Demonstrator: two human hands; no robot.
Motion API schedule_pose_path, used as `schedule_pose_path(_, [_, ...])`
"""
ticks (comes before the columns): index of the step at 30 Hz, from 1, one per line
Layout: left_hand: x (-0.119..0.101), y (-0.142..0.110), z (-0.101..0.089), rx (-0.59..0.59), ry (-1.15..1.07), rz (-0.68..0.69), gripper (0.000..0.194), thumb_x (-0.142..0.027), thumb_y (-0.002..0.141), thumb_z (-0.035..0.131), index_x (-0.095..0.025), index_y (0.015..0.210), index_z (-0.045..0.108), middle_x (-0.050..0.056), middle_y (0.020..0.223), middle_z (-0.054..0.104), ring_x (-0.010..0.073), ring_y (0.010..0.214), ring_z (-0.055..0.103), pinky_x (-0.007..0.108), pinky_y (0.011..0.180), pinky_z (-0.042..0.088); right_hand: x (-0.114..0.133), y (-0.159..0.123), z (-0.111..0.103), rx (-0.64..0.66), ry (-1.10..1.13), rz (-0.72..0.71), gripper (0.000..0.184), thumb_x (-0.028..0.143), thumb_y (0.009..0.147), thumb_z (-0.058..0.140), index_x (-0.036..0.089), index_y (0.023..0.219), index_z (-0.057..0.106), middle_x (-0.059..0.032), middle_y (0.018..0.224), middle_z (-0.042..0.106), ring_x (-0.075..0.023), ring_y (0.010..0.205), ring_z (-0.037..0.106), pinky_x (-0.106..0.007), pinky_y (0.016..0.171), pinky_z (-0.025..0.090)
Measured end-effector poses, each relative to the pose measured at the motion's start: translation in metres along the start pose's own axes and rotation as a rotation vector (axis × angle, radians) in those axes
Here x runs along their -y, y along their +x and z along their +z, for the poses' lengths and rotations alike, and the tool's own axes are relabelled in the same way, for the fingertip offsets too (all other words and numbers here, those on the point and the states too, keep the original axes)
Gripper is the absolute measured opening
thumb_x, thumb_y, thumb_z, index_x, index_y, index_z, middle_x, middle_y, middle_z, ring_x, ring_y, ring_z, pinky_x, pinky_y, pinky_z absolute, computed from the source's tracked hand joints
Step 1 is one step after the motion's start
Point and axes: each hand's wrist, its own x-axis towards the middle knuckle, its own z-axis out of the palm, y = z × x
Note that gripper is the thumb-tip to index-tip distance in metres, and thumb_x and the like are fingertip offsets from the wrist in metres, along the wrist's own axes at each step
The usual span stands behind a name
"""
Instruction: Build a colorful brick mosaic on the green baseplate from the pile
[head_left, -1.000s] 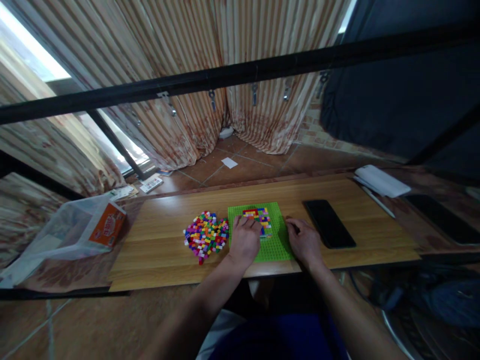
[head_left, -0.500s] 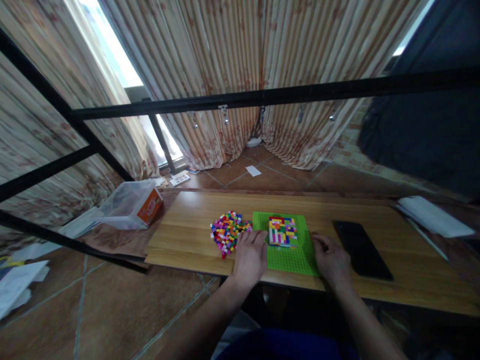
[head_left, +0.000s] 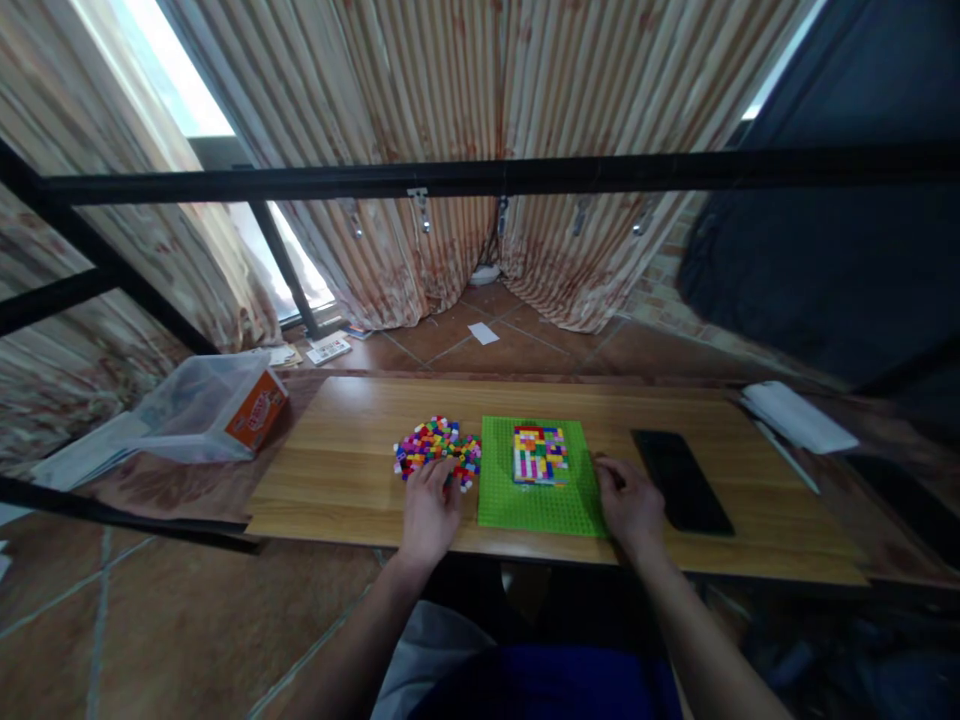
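Note:
A pile of small multicoloured building bricks lies on the wooden table. My left hand rests at the near side of the pile, fingers bent down among the bricks with thumb and fingertips close together. Anything pinched there is too small to make out. Right of the pile lies a green studded baseplate, bearing a low rectangular block of coloured bricks. My right hand is at the baseplate's right edge, fingers curled in and thumb against them; what they hold, if anything, is hidden.
A black phone or tablet lies right of my right hand on the wooden table. A clear plastic bin with an orange label stands beyond the left end. A black metal bar crosses in front of the curtains.
My left hand has moved left, off the baseplate's left edge and onto the brick pile. My right hand stays by the baseplate's right edge. The whole view has shifted slightly.

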Motion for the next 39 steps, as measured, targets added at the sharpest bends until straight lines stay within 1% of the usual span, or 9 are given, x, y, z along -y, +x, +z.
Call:
schedule_pose_path(3, [0.001, -0.003, -0.007, -0.004, -0.008, 0.008, 0.025, -0.020, 0.090, 0.049, -0.021, 0.109, 0.066, 0.008, 0.110, 0.071, 0.0227, 0.106, 0.064, 0.040, 0.098, 0.050, 0.015, -0.005, -0.007, -0.031, 0.064, 0.044, 0.037, 0.043, 0.090, 0.048, 0.015, 0.096, 0.071, -0.0125, 0.092, 0.072, -0.0241, 0.081, 0.067, -0.036, 0.075, 0.052])
schedule_pose_path(6, [0.012, -0.005, -0.016, -0.045, 0.010, -0.021, 0.026, -0.024, 0.090, 0.048, -0.022, 0.109, 0.066, 0.008, 0.110, 0.071, 0.0235, 0.106, 0.064, 0.041, 0.099, 0.049, 0.042, -0.012, -0.013, 0.008, 0.126, -0.024, 0.034, 0.045, 0.091, 0.049, 0.019, 0.099, 0.070, -0.0093, 0.093, 0.070, -0.0206, 0.078, 0.065, -0.033, 0.072, 0.052])
schedule_pose_path(10, [0.040, -0.006, -0.027, -0.131, 0.056, -0.107, 0.027, -0.029, 0.090, 0.048, -0.022, 0.110, 0.065, 0.009, 0.113, 0.069, 0.0245, 0.108, 0.062, 0.042, 0.099, 0.049, 0.077, -0.018, -0.010, 0.115, 0.155, -0.134, 0.032, 0.045, 0.092, 0.051, 0.022, 0.103, 0.070, -0.0080, 0.098, 0.070, -0.0206, 0.089, 0.065, -0.032, 0.078, 0.051])
schedule_pose_path(14, [0.070, -0.004, -0.032, -0.223, 0.095, -0.203, 0.029, -0.031, 0.088, 0.049, -0.020, 0.108, 0.067, 0.010, 0.114, 0.068, 0.0250, 0.109, 0.062, 0.042, 0.098, 0.049, 0.091, -0.018, 0.003, 0.045, -0.023, -0.136, 0.037, 0.053, 0.088, 0.057, 0.020, 0.094, 0.072, -0.0077, 0.089, 0.070, -0.0234, 0.087, 0.064, -0.036, 0.081, 0.049])
schedule_pose_path(17, [0.082, -0.001, -0.032, -0.254, 0.084, -0.242, 0.031, -0.032, 0.086, 0.048, -0.016, 0.102, 0.069, 0.013, 0.110, 0.069, 0.0263, 0.107, 0.063, 0.043, 0.097, 0.050, 0.093, -0.019, 0.012, -0.002, -0.162, -0.138, 0.038, 0.053, 0.088, 0.057, 0.018, 0.089, 0.072, -0.0090, 0.088, 0.070, -0.0244, 0.087, 0.062, -0.036, 0.081, 0.046])
schedule_pose_path(20, [0.083, 0.000, -0.029, -0.235, 0.070, -0.248, 0.031, -0.033, 0.086, 0.048, -0.016, 0.100, 0.070, 0.012, 0.109, 0.070, 0.0262, 0.104, 0.064, 0.043, 0.095, 0.051, 0.093, -0.020, 0.017, 0.020, -0.201, -0.137, 0.036, 0.047, 0.092, 0.053, 0.018, 0.089, 0.073, -0.0094, 0.088, 0.069, -0.0244, 0.088, 0.061, -0.037, 0.082, 0.045])
schedule_pose_path(24, [0.082, -0.001, -0.028, -0.212, 0.063, -0.238, 0.031, -0.032, 0.086, 0.048, -0.016, 0.099, 0.071, 0.012, 0.107, 0.071, 0.0264, 0.102, 0.064, 0.043, 0.095, 0.051, 0.087, -0.020, 0.012, 0.073, -0.040, -0.098, 0.036, 0.046, 0.093, 0.049, 0.018, 0.087, 0.071, -0.0089, 0.087, 0.069, -0.0228, 0.086, 0.062, -0.035, 0.080, 0.046])
schedule_pose_path(32, [0.082, -0.001, -0.028, -0.187, 0.105, -0.147, 0.030, -0.027, 0.085, 0.048, -0.016, 0.100, 0.071, 0.011, 0.106, 0.073, 0.0265, 0.101, 0.065, 0.043, 0.094, 0.051, 0.054, -0.007, -0.015, 0.176, 0.185, 0.111, 0.036, 0.051, 0.084, 0.058, 0.018, 0.086, 0.073, -0.0088, 0.087, 0.071, -0.0224, 0.081, 0.066, -0.034, 0.074, 0.049])
schedule_pose_path(39, [0.082, -0.002, -0.026, -0.184, 0.145, -0.097, 0.029, -0.027, 0.086, 0.048, -0.016, 0.099, 0.071, 0.011, 0.104, 0.073, 0.0262, 0.101, 0.065, 0.042, 0.094, 0.051, 0.052, 0.006, -0.011, 0.233, 0.252, 0.124, 0.030, 0.046, 0.080, 0.061, 0.020, 0.085, 0.075, -0.0075, 0.088, 0.073, -0.0225, 0.081, 0.067, -0.035, 0.074, 0.050])
